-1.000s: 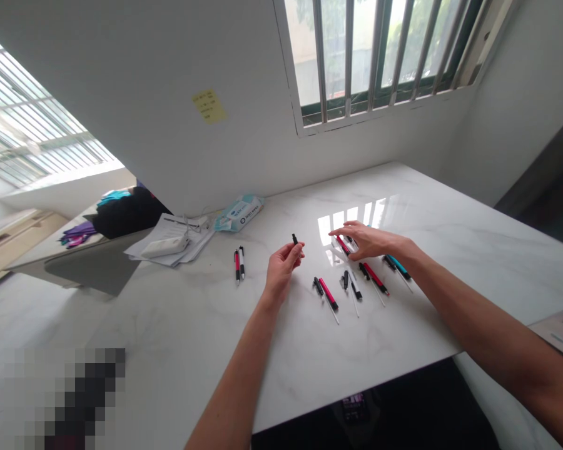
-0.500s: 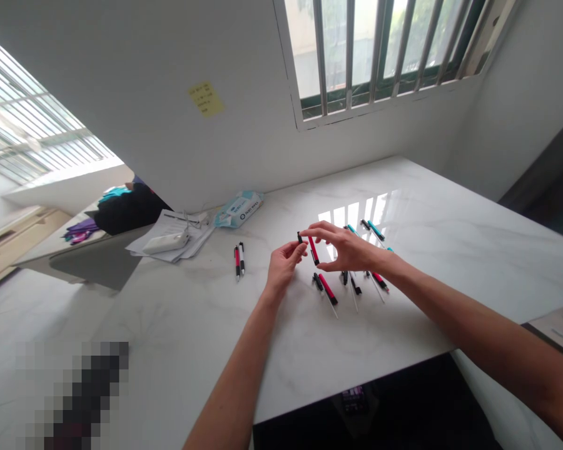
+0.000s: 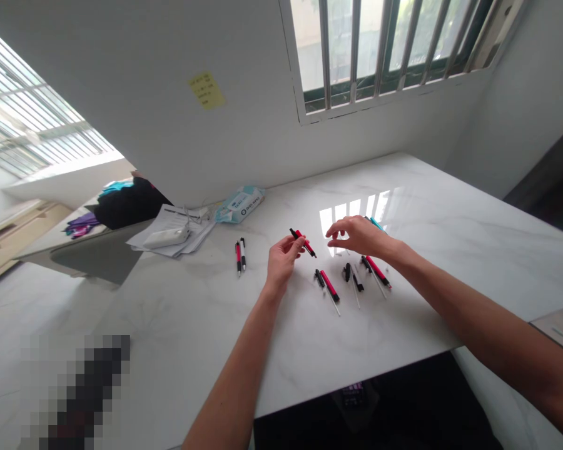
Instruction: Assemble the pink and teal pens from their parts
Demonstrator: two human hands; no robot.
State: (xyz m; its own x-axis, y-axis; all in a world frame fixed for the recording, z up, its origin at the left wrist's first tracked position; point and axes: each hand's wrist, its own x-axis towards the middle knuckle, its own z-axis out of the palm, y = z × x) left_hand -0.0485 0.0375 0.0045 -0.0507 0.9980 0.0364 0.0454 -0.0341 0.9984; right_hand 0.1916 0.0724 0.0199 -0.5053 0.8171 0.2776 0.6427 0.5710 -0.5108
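Between the thumb and fingers of my left hand (image 3: 282, 259) are a red pen barrel (image 3: 312, 250) and a black pen part, held together. My right hand (image 3: 359, 236) hovers to the right with curved fingers apart, and nothing shows between them. It partly hides teal pen parts (image 3: 375, 222) behind it. Below the hands lie taken-apart pens: a red barrel (image 3: 329, 285) with a black piece and thin white refill, a black-and-white set (image 3: 358, 278), and another red barrel (image 3: 378, 271) with its refill.
Two whole pens, one red (image 3: 238, 258) and one white (image 3: 243, 254), lie side by side to the left. Papers (image 3: 187, 245) with a white device (image 3: 167, 237) and a wipes packet (image 3: 240, 205) rest by the wall. The table's front edge is near my arms.
My right hand has let go of the red pen barrel and moved right, away from my left hand. My left hand now holds the barrel beside the black part.
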